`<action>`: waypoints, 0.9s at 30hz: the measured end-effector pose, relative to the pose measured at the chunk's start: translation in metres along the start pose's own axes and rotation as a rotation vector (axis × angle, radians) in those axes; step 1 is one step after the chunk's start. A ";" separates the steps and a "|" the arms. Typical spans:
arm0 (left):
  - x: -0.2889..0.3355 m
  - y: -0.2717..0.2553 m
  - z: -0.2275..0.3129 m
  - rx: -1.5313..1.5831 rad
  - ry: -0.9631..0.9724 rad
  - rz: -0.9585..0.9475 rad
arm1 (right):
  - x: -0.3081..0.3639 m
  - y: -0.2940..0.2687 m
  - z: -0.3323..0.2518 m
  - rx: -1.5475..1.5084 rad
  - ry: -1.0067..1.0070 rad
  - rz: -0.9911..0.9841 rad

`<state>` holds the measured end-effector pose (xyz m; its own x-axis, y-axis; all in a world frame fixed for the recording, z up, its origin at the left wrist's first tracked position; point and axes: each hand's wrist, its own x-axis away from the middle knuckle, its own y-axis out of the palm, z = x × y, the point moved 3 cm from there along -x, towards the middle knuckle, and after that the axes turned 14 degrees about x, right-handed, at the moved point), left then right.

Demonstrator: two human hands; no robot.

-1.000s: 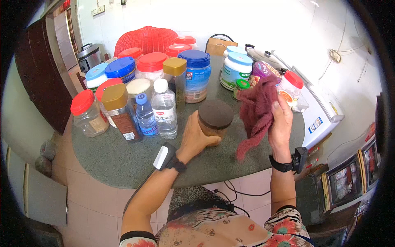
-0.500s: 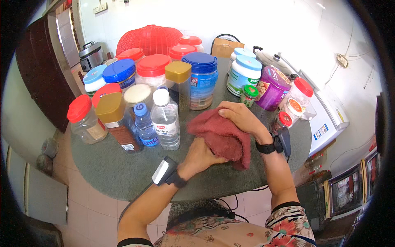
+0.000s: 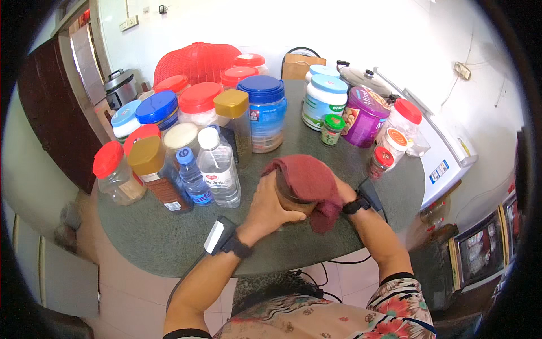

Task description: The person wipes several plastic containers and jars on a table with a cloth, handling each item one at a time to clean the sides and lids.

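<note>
A round grey-green stone-topped table (image 3: 169,248) stands on pale pink floor tiles (image 3: 130,305), with a white plastered wall (image 3: 237,22) at twelve o'clock and a dark brown wooden cabinet (image 3: 53,118) at ten o'clock.

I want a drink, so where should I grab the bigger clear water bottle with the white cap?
Grip the clear water bottle around its body just below the white cap, coming from the table's near edge. It stands upright, jars crowd behind it and the small blue-capped bottle stands close on its left, so the front is the freest side.
</note>
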<state>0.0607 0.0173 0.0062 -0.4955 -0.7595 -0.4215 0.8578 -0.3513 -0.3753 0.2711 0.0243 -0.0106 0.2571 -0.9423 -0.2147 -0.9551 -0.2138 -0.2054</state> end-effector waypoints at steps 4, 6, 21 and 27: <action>0.002 -0.001 0.006 0.006 -0.042 0.019 | 0.003 0.010 -0.006 -0.112 -0.049 0.093; 0.004 -0.002 0.013 0.012 -0.038 0.073 | 0.002 0.008 -0.001 -0.088 -0.041 0.162; -0.051 0.003 0.101 -0.594 -0.059 -0.182 | -0.015 -0.025 0.014 0.731 -0.352 0.636; -0.065 0.036 0.096 -0.669 -0.105 -0.144 | -0.005 -0.052 -0.022 -0.005 -0.319 0.686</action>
<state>0.1367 0.0012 0.0996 -0.5533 -0.7917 -0.2591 0.4983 -0.0653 -0.8645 0.3163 0.0341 0.0224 -0.3658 -0.7440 -0.5592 -0.9167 0.3918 0.0784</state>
